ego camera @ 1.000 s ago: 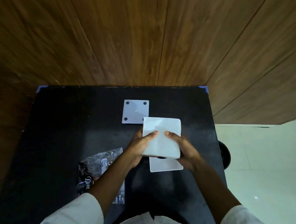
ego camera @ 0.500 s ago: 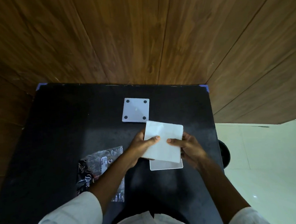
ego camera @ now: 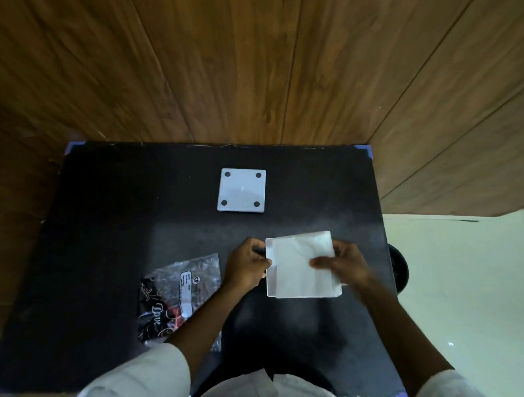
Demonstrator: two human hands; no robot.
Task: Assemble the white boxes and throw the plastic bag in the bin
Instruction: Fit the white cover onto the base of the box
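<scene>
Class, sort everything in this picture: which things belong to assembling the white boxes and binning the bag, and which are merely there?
Job:
- square white box piece, held by left hand and right hand
- white square plate with four dark dots
- crinkled clear plastic bag

Merely there:
- black tabletop
- brown wooden wall panels

light: dim, warm | brightest: pale floor point(ego camera: 474, 277) right of the black table point(ego camera: 103, 238) | shadow: dark pool on table's near edge | blur: right hand point(ego camera: 344, 264) smeared | distortion: wide-angle bowing at wall panels point(ego camera: 246, 61) behind table
</scene>
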